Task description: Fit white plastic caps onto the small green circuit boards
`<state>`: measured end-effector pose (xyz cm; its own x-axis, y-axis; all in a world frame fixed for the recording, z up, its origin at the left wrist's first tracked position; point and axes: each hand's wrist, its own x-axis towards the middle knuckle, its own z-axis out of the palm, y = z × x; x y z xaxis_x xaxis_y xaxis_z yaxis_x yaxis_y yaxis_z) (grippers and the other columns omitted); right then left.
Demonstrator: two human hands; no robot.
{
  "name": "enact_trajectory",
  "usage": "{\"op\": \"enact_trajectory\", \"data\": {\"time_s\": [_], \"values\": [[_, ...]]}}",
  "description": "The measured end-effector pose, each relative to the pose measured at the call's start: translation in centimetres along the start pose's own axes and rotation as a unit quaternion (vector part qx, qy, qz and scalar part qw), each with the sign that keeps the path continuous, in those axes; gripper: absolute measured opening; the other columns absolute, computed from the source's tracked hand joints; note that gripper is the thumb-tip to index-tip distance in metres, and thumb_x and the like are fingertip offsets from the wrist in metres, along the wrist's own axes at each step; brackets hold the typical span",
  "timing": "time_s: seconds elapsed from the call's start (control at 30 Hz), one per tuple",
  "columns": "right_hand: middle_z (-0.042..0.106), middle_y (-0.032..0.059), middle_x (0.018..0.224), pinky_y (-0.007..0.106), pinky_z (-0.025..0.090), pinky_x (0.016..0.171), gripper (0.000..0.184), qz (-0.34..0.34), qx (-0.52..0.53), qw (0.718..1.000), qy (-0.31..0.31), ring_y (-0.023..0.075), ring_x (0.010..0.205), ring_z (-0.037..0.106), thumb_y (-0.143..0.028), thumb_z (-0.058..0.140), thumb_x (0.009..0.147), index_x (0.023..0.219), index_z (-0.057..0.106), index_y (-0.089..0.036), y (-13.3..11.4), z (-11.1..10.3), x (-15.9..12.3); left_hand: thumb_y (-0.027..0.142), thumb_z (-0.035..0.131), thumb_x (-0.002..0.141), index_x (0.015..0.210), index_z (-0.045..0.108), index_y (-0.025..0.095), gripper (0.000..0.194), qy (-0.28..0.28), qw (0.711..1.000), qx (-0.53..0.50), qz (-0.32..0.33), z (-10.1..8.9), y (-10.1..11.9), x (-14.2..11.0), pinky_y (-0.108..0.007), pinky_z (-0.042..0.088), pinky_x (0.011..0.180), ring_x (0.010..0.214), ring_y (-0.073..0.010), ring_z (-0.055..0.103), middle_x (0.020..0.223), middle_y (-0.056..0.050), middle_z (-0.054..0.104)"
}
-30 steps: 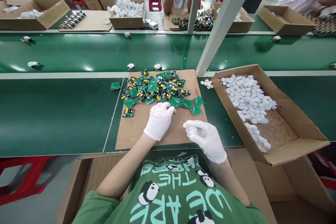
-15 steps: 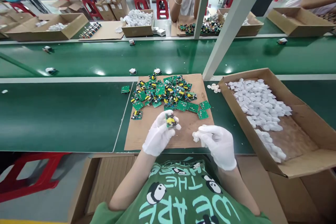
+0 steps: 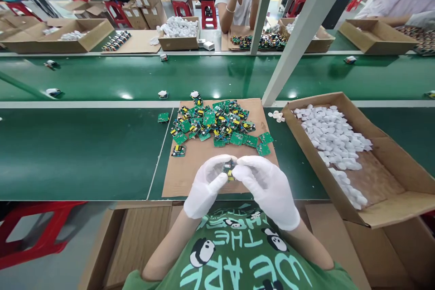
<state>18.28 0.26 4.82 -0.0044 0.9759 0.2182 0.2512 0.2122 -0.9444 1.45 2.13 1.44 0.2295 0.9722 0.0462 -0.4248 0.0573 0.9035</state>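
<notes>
Both my hands wear white gloves and meet over the near edge of a brown cardboard sheet point(image 3: 190, 172). My left hand point(image 3: 206, 186) is closed around a small green circuit board point(image 3: 229, 168) with a yellow part. My right hand point(image 3: 267, 188) is closed against the same board from the right, its fingers pinched; a white plastic piece seen in it earlier is hidden now. A pile of green circuit boards point(image 3: 217, 122) lies on the far half of the sheet. A cardboard box point(image 3: 390, 181) of white plastic pieces point(image 3: 331, 133) stands to my right.
A green conveyor belt point(image 3: 102, 77) runs across beyond the sheet, carrying a few small white units. A slanted white post point(image 3: 295, 31) rises behind the sheet. Other people sit across the belt with boxes and boards. An open cardboard box point(image 3: 136, 240) is by my lap, a red stool point(image 3: 37, 231) at left.
My left hand picked a board from the pile and drew it back. Both hands have come together over the near edge of the sheet, the right closing against the board.
</notes>
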Motion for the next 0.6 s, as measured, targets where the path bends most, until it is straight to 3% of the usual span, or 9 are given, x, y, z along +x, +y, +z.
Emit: {"op": "enact_trajectory", "data": {"time_s": [0.1,0.27,0.43,0.6], "values": [[0.073,0.0065,0.107,0.037,0.061,0.089,0.016,-0.002,-0.001,1.0,-0.019,0.0207,0.094,0.072,-0.029,0.065,0.091,0.106,0.068,-0.025,-0.5,0.1,0.0,0.03,0.072,0.085,0.121,0.067,0.029,0.036,-0.014,0.999,0.033,0.025,-0.3,0.4,-0.1,-0.042,0.047,0.105,0.118,-0.0263,0.062,0.126,-0.008,0.068],[0.075,0.0063,0.105,0.036,0.063,0.082,0.026,0.088,0.058,0.994,-0.026,0.0218,0.091,0.075,-0.034,0.071,0.087,0.11,0.067,-0.024,-0.8,-0.1,0.3,0.022,0.072,0.084,0.127,0.064,0.028,0.044,-0.042,0.996,0.074,0.041,-0.4,1.2,0.0,-0.04,0.047,0.107,0.122,-0.0252,0.061,0.128,-0.008,0.068],[0.074,0.0073,0.111,0.037,0.063,0.082,0.025,0.079,0.019,0.997,-0.005,0.0222,0.094,0.074,-0.033,0.07,0.088,0.112,0.068,-0.025,-0.3,0.0,0.2,0.019,0.072,0.082,0.125,0.066,0.026,0.043,-0.049,0.991,0.111,0.053,-0.5,1.4,0.1,-0.04,0.048,0.107,0.123,-0.026,0.06,0.13,-0.009,0.066],[0.075,0.0058,0.106,0.035,0.063,0.078,0.021,0.077,0.007,0.996,-0.033,0.0213,0.089,0.074,-0.033,0.069,0.089,0.109,0.068,-0.026,-0.2,-0.2,0.3,0.018,0.073,0.081,0.123,0.066,0.028,0.043,-0.052,0.992,0.099,0.059,-0.7,0.9,0.1,-0.04,0.047,0.107,0.124,-0.0264,0.058,0.129,-0.008,0.065]]}}
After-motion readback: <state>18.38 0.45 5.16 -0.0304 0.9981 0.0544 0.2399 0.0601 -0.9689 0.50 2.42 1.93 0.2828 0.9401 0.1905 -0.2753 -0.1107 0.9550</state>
